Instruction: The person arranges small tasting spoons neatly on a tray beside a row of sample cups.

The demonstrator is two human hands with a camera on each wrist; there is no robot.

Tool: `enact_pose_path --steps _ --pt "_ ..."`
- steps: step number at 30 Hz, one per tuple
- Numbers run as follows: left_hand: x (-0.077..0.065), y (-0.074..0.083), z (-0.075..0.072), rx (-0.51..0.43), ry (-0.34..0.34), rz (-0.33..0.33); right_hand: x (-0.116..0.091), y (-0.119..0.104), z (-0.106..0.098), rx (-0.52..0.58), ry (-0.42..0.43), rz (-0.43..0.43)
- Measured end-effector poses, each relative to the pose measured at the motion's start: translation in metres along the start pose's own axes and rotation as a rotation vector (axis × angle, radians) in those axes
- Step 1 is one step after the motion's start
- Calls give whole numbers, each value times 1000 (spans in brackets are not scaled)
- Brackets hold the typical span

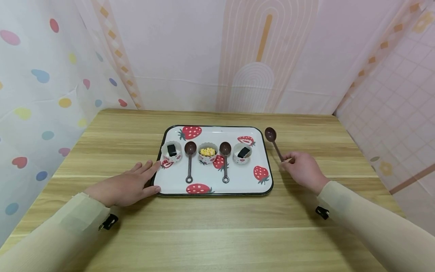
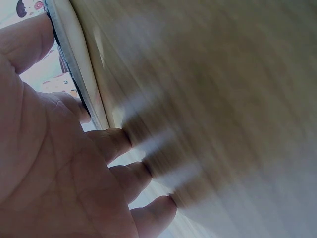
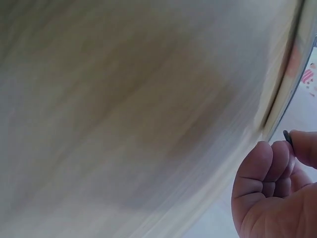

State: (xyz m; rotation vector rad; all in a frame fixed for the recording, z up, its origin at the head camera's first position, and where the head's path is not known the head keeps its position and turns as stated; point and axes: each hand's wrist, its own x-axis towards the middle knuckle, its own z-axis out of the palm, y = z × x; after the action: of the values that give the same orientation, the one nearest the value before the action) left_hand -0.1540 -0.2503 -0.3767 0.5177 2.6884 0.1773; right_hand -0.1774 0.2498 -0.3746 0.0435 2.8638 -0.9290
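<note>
In the head view my right hand (image 1: pixel 303 169) pinches the handle end of a dark brown measuring spoon (image 1: pixel 270 134), just right of the tray. In the right wrist view only a dark tip shows between that hand's (image 3: pixel 277 193) thumb and fingers. My left hand (image 1: pixel 127 185) lies with fingers spread at the left edge of the white strawberry tray (image 1: pixel 234 185), thumb and index finger touching its rim. Two more brown spoons (image 1: pixel 190 148) lie on the tray between three paper cups. The outer cups (image 1: pixel 172 158) hold black-and-white pieces; the middle cup (image 1: pixel 207 158) holds something yellow and crumbly.
The tray sits on a wood-grain table (image 1: pixel 217 234). A pale patterned curtain (image 1: pixel 190 49) stands behind the table, with a dotted one (image 1: pixel 40 94) at the left and a checked one (image 1: pixel 401 90) at the right.
</note>
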Motion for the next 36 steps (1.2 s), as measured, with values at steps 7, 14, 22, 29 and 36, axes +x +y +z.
enact_pose_path --steps 7,14,22,29,36 --pt "0 0 0 -3 -6 -4 -4 -6 2 60 -2 -5" --pt "1 0 -1 -10 -36 -16 -8 -10 6 115 -31 20" --pt "0 1 -2 -12 -27 -8 -10 -16 11 141 -61 37" --pt "0 1 -2 -15 -24 -3 -11 -20 17 194 -97 49" --pt "0 1 -2 -18 -23 -6 -14 -25 23 262 -128 68"
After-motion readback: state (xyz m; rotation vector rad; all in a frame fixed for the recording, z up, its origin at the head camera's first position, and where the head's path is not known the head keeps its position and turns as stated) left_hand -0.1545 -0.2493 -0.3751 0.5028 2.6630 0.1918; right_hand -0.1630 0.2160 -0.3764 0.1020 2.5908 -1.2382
